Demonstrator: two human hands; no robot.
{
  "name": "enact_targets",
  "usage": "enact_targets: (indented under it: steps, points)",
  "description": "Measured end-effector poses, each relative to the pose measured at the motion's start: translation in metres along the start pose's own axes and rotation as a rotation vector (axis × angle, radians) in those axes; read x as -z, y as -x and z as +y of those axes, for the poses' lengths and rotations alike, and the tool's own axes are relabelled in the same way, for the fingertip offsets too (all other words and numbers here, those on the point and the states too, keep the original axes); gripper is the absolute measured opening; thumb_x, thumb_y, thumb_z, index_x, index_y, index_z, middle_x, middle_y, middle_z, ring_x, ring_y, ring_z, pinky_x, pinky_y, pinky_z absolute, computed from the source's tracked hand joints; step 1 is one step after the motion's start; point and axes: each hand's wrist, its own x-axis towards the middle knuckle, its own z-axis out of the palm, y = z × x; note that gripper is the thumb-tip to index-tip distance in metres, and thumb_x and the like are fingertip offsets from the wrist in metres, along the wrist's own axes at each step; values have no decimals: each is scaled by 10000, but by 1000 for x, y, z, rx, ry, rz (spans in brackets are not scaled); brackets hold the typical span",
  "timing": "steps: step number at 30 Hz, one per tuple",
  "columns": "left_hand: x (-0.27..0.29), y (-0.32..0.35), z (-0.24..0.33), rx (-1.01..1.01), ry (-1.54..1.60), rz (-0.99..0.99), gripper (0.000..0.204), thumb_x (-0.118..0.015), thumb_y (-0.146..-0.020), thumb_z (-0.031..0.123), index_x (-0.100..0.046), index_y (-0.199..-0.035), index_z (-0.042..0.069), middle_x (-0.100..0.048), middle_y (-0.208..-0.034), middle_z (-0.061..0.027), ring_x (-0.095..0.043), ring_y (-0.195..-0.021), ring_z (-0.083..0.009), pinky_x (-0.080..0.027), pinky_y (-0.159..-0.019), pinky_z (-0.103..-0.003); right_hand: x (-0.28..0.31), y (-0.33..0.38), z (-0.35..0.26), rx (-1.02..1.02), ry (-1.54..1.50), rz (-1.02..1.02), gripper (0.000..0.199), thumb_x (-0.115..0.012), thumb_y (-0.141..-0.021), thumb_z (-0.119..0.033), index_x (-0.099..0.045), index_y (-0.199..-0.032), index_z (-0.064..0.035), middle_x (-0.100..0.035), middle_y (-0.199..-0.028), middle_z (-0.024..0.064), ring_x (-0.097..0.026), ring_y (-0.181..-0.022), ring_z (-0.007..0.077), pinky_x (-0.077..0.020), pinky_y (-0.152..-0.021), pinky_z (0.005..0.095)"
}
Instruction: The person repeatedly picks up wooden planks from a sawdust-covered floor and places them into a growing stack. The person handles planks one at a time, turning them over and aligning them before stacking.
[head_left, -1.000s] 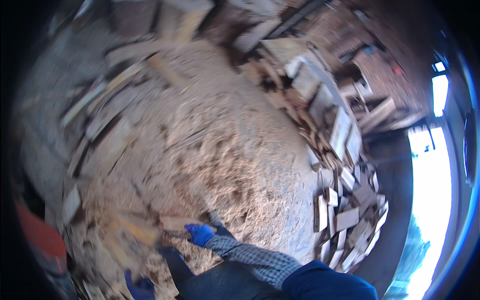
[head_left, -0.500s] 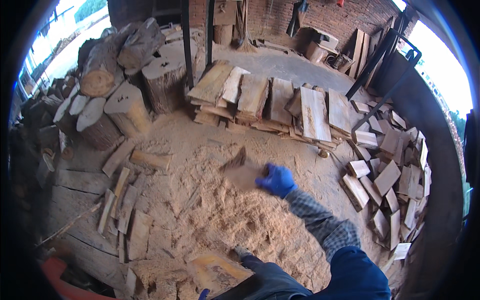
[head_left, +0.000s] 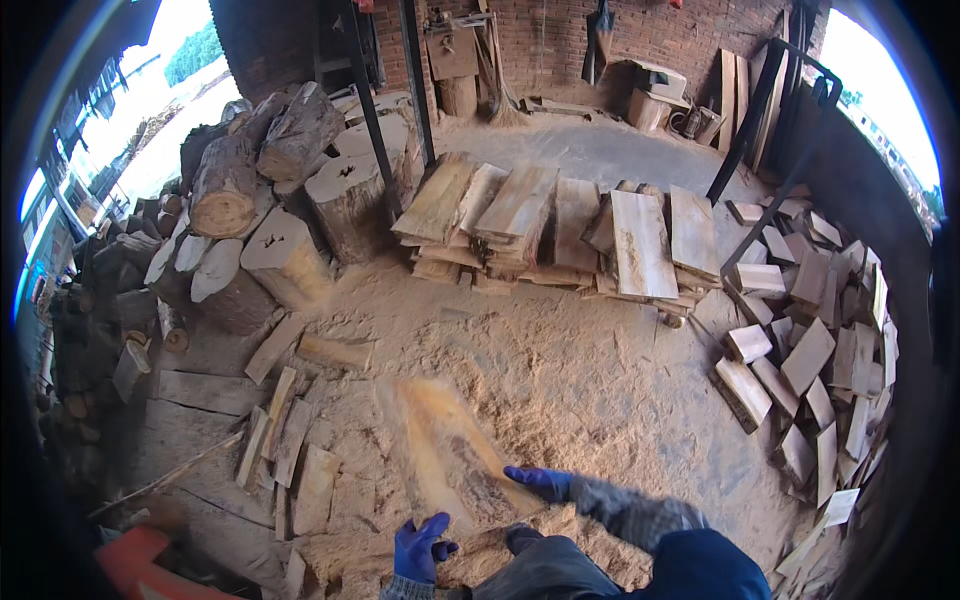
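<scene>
We've got two hands in blue gloves, left hand (head_left: 420, 549) and right hand (head_left: 540, 482), on one broad wooden slab (head_left: 440, 435) — and one broom (head_left: 507, 108) stands back by the brick wall (head_left: 545, 60). Our slab's yellowish, with a rough brown patch, right ahead of us over the sawdust-strewn floor (head_left: 600, 350). Left fingers are spread near its close edge, contact unclear; the right arm angles in, fingers at the slab's right edge — whether pinching, we can't tell.
</scene>
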Motion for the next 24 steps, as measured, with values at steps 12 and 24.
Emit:
enact_targets:
  steps: [12,24]
  points:
    - [-22,-148,132,-748,140,-220,420,-525,-920,264,-448,-1262,33,-538,-1144,-132,-551,-1029,-224,-461,-867,-336,-3,-9,-310,785,97,346,299,-594,-869,-234,-575,-1055,0,-625,-857,103,-617,-755,209,-495,-658,314]
    - [316,274,-563,636,-686,1082,399,-629,-799,409,-638,-702,22,-633,-746,-161,-608,-688,-305,-483,-611,-411,-99,-189,221,-443,1069,-421,305,-640,-828,-203,-578,-1065,-21,-630,-832,86,-605,-669,182,-496,-561,299]
